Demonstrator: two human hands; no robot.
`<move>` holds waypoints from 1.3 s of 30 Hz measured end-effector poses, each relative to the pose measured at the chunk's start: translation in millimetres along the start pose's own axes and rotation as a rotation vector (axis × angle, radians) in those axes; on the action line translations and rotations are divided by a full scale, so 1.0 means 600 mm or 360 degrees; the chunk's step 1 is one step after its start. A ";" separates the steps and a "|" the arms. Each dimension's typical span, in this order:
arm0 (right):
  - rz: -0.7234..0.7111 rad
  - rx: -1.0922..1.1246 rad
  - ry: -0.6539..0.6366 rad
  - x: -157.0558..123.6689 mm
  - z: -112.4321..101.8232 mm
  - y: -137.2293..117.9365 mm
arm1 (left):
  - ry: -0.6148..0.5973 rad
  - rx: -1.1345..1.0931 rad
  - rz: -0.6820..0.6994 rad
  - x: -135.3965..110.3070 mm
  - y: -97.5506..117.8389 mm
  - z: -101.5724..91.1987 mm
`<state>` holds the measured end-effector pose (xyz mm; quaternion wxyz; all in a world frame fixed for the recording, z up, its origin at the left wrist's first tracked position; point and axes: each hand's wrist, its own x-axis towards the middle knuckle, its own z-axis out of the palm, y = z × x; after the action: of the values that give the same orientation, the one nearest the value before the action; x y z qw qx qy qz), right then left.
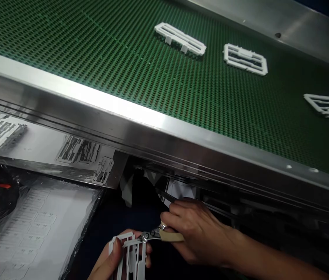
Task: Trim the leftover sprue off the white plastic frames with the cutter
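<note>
At the far left a clear plastic bag (33, 229) holds stacked white parts. Low in the middle, my left hand (110, 264) is closed around a white plastic frame (129, 252), held upright below the conveyor's steel rail (141, 128). Just right of it, my right hand (193, 233) grips small cutters (155, 234) (tan handles, metal tip), the tip touching the frame's top edge. Up on the green belt (94, 50), three more white frames (180, 39) lie apart toward the right.
</note>
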<state>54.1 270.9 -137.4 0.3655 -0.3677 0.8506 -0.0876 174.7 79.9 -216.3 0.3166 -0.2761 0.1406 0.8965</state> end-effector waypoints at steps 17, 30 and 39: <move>0.0724 0.1027 -0.0148 0.001 0.022 -0.059 | 0.0481 0.0556 0.0405 -0.018 -0.007 -0.009; 0.0555 0.1003 -0.0126 -0.003 0.063 -0.076 | 0.1090 0.0728 0.0425 -0.015 0.001 0.030; 0.0568 0.0890 -0.0151 0.005 0.073 -0.086 | 0.1261 0.0937 0.0531 -0.023 0.003 0.049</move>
<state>111.5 237.3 -149.2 0.5010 -0.1020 0.8267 -0.2351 170.7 84.1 -184.5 0.1560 -0.4673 0.5380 0.6840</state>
